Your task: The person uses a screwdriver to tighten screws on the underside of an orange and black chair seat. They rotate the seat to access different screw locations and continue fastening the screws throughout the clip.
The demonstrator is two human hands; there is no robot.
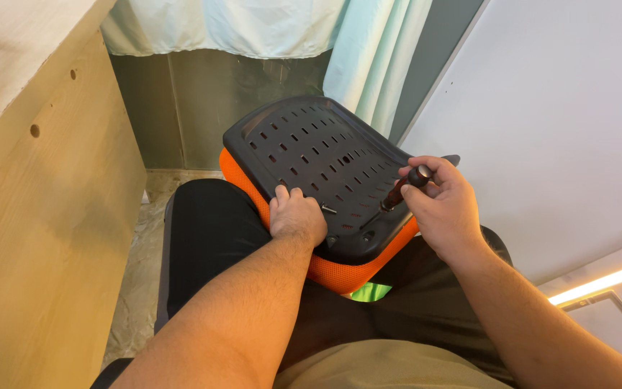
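An upturned chair seat [311,148] lies across my lap, its black slotted plastic underside facing up and orange mesh padding [329,272] below. My left hand [295,216] rests on the near edge of the black shell, fingers pinching a small silver screw [328,209]. My right hand [440,205] grips the dark handle of a screwdriver [406,186], whose shaft slants down to the left onto the shell near the near right corner.
A light wooden panel [44,216] with drilled holes stands close on my left. A white board [556,130] slants along my right. Pale green curtains [368,57] hang ahead. My legs in black trousers [210,238] are under the seat; stone floor [134,266] shows at left.
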